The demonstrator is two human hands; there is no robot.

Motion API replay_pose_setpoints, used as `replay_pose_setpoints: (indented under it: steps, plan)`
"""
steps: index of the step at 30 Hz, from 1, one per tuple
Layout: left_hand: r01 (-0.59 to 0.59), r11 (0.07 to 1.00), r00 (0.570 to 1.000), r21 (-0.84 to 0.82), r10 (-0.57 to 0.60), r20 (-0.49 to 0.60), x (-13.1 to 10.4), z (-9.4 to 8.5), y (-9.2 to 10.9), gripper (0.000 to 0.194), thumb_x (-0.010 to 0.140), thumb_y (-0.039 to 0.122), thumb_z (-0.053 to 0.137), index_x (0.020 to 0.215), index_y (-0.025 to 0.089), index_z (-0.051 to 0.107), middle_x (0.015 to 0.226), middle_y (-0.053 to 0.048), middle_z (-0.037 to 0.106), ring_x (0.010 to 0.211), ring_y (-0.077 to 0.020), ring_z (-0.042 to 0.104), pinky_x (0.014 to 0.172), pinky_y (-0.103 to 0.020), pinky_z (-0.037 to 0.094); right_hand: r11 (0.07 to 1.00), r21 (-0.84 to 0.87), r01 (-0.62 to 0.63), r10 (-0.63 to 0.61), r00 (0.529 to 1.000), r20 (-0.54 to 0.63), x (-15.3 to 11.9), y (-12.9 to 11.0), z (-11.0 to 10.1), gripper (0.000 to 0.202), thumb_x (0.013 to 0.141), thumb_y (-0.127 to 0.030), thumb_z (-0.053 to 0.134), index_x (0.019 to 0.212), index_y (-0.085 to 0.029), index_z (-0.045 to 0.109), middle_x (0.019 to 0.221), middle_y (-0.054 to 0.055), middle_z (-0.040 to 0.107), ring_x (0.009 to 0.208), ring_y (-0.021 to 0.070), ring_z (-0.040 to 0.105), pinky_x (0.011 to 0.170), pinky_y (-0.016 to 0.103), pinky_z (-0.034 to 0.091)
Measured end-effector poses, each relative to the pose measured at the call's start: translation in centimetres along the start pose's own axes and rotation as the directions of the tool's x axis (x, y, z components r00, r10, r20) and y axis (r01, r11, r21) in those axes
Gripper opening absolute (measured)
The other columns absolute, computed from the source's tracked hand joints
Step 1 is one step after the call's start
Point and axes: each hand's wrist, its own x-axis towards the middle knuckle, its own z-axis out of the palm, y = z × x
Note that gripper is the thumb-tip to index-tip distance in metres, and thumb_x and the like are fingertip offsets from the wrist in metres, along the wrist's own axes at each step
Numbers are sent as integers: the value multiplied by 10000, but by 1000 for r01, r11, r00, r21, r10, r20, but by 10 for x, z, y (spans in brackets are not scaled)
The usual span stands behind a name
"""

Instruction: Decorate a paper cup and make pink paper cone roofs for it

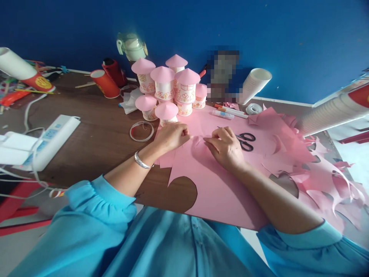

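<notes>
My left hand, with a silver bracelet at the wrist, is closed in a pinch over a pink paper sheet. Opposite it, my right hand pinches too, thumb against forefinger. A small pale piece seems to lie between the fingertips, too faint to name. Just beyond my left hand stand several white paper cups with red drawings and pink cone roofs. To the left of them lies a roll of tape. Black-handled scissors rest on the paper beside my right hand, their blades mostly hidden.
Pink paper scraps are heaped at right. Markers and a white ribbon roll lie behind. Cup stacks stand near the blue wall. At left are a power strip with cables and a red cup.
</notes>
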Motion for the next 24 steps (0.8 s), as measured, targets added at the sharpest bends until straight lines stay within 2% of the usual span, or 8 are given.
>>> replay_pose_setpoints:
  steps: [3,5,9,14,17,21,24]
  plan:
    - [-4,999,1000,-41,3,-23,1,-1,-1,166,882,333,655,778,207,687,889,-47,758,825,-211,660,680,-327,415,996,-7,-89,89,995,-34,-1,7,3,222,1007,-271,632,846,-188,760,874,87,637,858,243,562,723,357,496]
    - [-19,996,1000,-84,17,-20,1,-2,0,134,883,312,657,830,198,703,899,-55,762,837,-209,670,715,-329,443,991,-14,-136,136,990,-21,-2,9,5,210,1002,-311,641,863,-185,736,901,92,655,887,254,595,753,369,510]
    - [-78,991,997,-112,81,21,-1,-7,4,144,855,321,721,898,184,713,970,-69,762,889,-217,686,812,-350,488,980,-64,-188,194,977,88,-3,3,5,214,982,-371,653,964,-172,730,972,115,700,966,287,630,821,395,513]
    - [-83,996,992,-32,86,97,-6,-10,7,148,828,312,749,894,196,688,1024,-59,743,927,-236,681,814,-366,498,963,-104,-247,264,942,208,0,-4,2,238,927,-382,691,997,-161,746,1029,138,704,1018,317,625,854,419,501]
    - [-94,995,990,-28,96,104,-8,-9,7,155,836,310,743,918,200,670,1029,-55,739,934,-238,681,819,-363,503,960,-70,-269,278,936,215,1,-5,2,210,914,-344,690,991,-157,744,1026,136,708,1011,310,630,870,412,502]
    - [-91,995,993,51,87,81,-10,-11,9,388,809,335,775,1139,185,637,1192,-97,713,1041,-280,680,858,-385,508,963,-52,-263,268,940,213,1,-4,2,213,874,-341,728,984,-159,729,1021,137,701,995,311,632,858,409,510]
    - [-94,990,987,102,79,139,-13,-15,10,355,811,359,761,1103,197,639,1199,-93,703,1064,-297,676,845,-391,503,967,-34,-253,254,939,233,2,-4,2,209,860,-346,756,967,-172,714,1025,134,700,998,306,630,875,413,512]
